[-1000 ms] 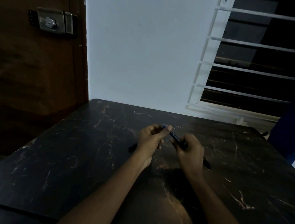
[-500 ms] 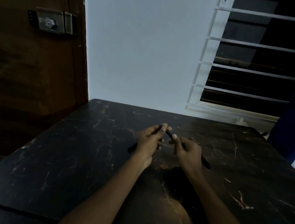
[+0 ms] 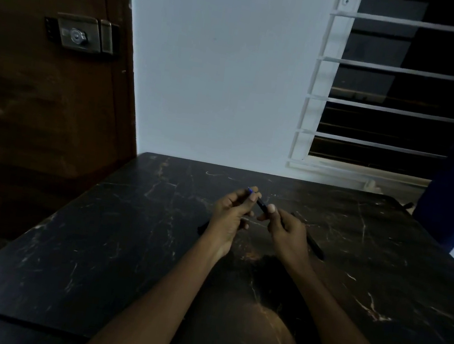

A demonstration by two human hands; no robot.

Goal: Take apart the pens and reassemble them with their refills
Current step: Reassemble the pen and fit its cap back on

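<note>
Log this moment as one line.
left hand: holds pen | right hand: holds same pen | second pen: on table

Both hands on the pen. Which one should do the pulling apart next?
Probably the left hand: its fingertips pinch the blue end of the pen, while the right hand grips the barrel, better for steadying.

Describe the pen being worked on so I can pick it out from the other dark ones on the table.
Start at the dark marble table and follow both forearms to where the hands meet near its middle. The pen spans the gap between the left hand and right hand, raised off the surface. Unlike the others, half hidden beside the hands, it shows a blue tip at its far end.
</note>
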